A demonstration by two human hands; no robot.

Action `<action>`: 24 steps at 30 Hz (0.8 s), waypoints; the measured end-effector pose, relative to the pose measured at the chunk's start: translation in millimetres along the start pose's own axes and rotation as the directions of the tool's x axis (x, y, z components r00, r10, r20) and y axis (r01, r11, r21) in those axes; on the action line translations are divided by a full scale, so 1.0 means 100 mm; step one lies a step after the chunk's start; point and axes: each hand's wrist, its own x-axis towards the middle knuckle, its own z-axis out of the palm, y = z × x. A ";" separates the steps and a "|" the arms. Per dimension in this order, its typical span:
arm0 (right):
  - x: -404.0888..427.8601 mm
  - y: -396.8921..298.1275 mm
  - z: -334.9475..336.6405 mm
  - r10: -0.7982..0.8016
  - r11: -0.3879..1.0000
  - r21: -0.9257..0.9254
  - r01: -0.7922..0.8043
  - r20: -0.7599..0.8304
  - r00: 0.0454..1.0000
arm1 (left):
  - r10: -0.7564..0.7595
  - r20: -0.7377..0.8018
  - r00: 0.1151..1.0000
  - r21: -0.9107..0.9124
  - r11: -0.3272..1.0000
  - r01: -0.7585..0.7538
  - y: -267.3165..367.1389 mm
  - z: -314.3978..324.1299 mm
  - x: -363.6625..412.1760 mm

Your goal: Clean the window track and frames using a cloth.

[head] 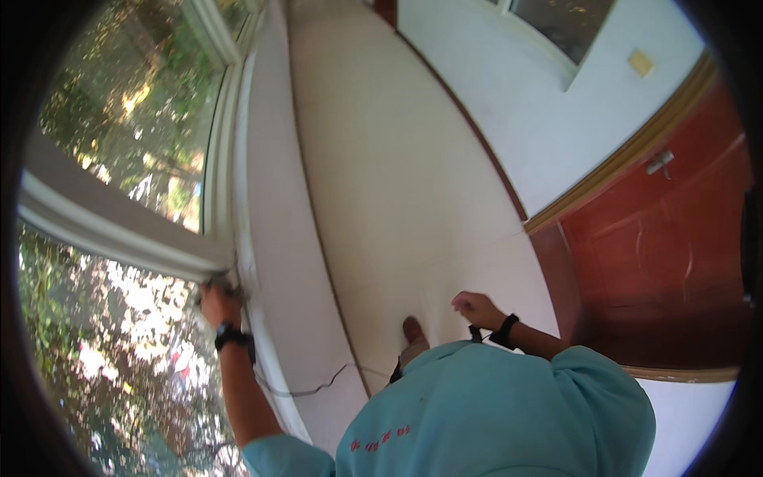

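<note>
My left hand [219, 304] reaches out to the lower corner of the white window frame [179, 253]. Its fingers are at a small dark thing there, too blurred to name, and whether they grip it I cannot tell. A dark band sits on that wrist. My right hand [474, 307] hangs over the floor in front of my teal shirt [489, 411], its fingers curled; it touches nothing that I can make out. A black band [506, 330] is around the right wrist. A thin dark cable [310, 392] runs across the white sill below the left forearm.
A pale tiled corridor floor [393, 155] stretches ahead, with my brown shoe [411, 329] on it. Along the left runs a white ledge [280, 179] under the window panes. At the right stand a white wall [477, 71] and a red door [661, 238] with a metal handle [660, 162].
</note>
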 end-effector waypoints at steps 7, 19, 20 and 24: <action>0.52 -0.39 -0.01 0.036 0.999 -0.037 -0.032 0.120 0.992 | -0.030 -0.119 0.992 -0.046 0.999 0.024 -0.22 0.18 -0.12; 0.84 -0.22 -0.44 0.083 0.987 -0.146 -0.066 0.109 0.991 | -0.060 -0.124 0.991 0.053 0.996 0.067 -0.34 0.33 -0.05; 0.89 -0.26 -0.49 0.077 0.985 -0.166 -0.054 0.133 0.988 | -0.086 -0.097 0.992 -0.043 0.996 0.082 -0.35 0.32 -0.02; 1.08 -0.19 -0.81 0.124 0.983 -0.143 -0.113 0.070 0.990 | 0.021 -0.155 0.988 0.240 0.971 0.017 0.15 -0.22 0.05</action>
